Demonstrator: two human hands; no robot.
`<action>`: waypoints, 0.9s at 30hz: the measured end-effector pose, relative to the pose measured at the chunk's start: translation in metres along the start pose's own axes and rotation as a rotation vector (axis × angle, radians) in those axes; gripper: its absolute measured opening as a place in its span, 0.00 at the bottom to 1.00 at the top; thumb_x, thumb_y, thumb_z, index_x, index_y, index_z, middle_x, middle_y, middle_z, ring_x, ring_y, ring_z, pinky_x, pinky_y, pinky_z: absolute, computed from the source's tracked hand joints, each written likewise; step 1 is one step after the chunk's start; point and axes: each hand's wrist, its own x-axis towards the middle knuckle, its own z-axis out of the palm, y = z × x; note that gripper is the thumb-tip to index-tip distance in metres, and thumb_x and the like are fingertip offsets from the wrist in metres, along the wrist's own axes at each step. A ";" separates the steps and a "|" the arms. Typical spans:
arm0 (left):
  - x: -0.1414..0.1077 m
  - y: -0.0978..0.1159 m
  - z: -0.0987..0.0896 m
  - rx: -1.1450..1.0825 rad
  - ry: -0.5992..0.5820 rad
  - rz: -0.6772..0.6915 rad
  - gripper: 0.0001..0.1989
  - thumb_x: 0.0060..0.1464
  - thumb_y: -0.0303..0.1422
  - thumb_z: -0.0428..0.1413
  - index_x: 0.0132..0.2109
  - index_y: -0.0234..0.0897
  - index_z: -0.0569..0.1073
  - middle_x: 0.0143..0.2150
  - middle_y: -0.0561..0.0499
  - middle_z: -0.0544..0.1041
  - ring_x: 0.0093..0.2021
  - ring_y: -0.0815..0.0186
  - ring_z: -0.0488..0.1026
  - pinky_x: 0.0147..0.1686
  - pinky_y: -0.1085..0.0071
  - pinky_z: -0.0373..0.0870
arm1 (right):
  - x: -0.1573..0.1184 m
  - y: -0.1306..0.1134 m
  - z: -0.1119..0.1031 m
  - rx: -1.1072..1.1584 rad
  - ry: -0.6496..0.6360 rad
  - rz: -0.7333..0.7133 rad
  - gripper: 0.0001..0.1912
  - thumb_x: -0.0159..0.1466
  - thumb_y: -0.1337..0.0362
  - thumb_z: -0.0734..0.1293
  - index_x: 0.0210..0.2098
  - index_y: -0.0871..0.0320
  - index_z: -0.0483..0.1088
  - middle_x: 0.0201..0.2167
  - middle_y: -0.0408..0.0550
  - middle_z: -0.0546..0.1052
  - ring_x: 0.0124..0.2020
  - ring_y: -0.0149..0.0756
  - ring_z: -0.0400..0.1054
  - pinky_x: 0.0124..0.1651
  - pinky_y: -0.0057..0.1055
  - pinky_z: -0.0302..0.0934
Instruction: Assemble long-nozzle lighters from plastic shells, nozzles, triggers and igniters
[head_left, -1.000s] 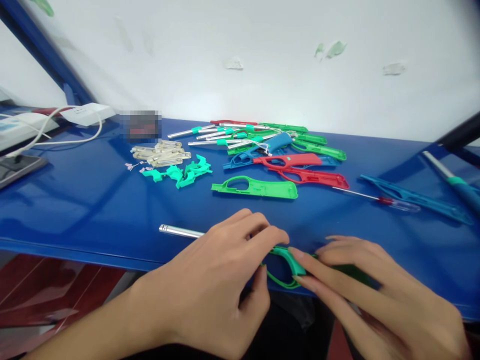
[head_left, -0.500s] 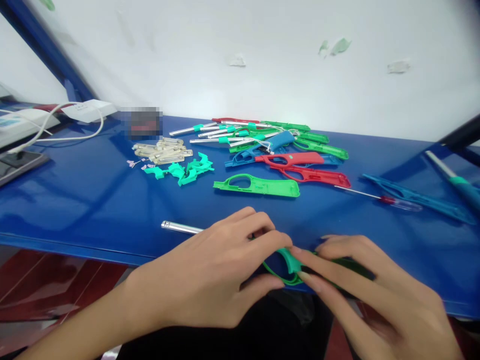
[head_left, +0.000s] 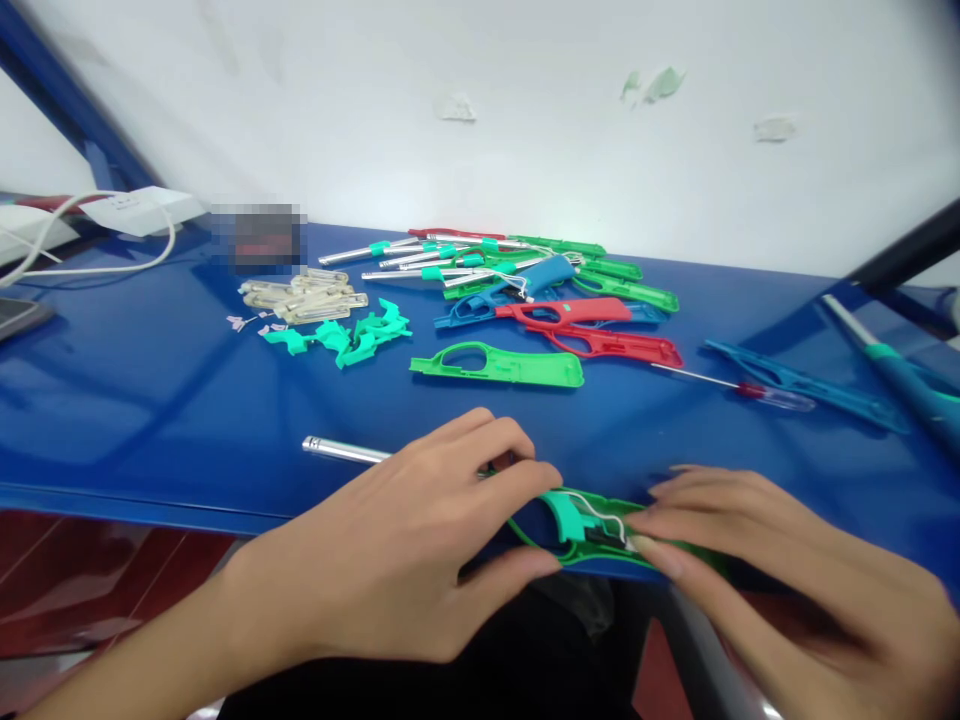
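At the table's front edge lies an open green lighter casing, its hollow side up. A turquoise trigger sits in it, beside a black part and a white wire. My left hand is closed around the casing's front end, near the loop. From under this hand a silver metal tube sticks out to the left. My right hand pinches the end of the white wire with thumb and fingers, inside the handle. The casing's right end is partly hidden behind that hand.
Several turquoise triggers and clear tanks lie back left. Behind are silver tubes, a red casing and a light green casing half. A screwdriver and blue casing lie right. Cables run left.
My right hand has moved right from the trigger to the wire, uncovering the black part and white wire. My left hand keeps its hold. The view has shifted slightly.
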 end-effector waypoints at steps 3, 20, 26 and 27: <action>0.001 0.000 -0.001 0.001 -0.006 0.008 0.12 0.72 0.36 0.58 0.56 0.35 0.77 0.53 0.46 0.75 0.52 0.61 0.73 0.56 0.66 0.71 | 0.000 0.003 0.001 0.038 -0.059 -0.022 0.12 0.69 0.64 0.73 0.49 0.41 0.79 0.45 0.38 0.84 0.49 0.42 0.80 0.53 0.39 0.77; 0.005 -0.008 0.005 -0.062 0.079 0.053 0.10 0.74 0.29 0.56 0.55 0.34 0.81 0.49 0.49 0.76 0.46 0.67 0.73 0.46 0.73 0.70 | 0.010 0.002 0.000 0.156 -0.123 -0.008 0.09 0.73 0.61 0.71 0.47 0.37 0.80 0.44 0.31 0.83 0.49 0.31 0.78 0.57 0.25 0.72; 0.005 -0.005 0.003 -0.071 0.086 0.056 0.11 0.73 0.28 0.55 0.55 0.32 0.81 0.48 0.47 0.76 0.45 0.67 0.74 0.45 0.73 0.71 | 0.016 -0.005 0.000 0.194 -0.156 0.082 0.05 0.72 0.56 0.72 0.41 0.36 0.81 0.40 0.31 0.84 0.42 0.31 0.80 0.47 0.23 0.74; 0.006 -0.005 0.003 -0.067 0.093 0.057 0.11 0.73 0.27 0.55 0.55 0.31 0.81 0.48 0.47 0.77 0.44 0.67 0.74 0.45 0.73 0.71 | 0.018 -0.006 0.001 0.204 -0.151 0.103 0.04 0.71 0.54 0.73 0.39 0.37 0.81 0.39 0.32 0.85 0.40 0.30 0.80 0.44 0.22 0.74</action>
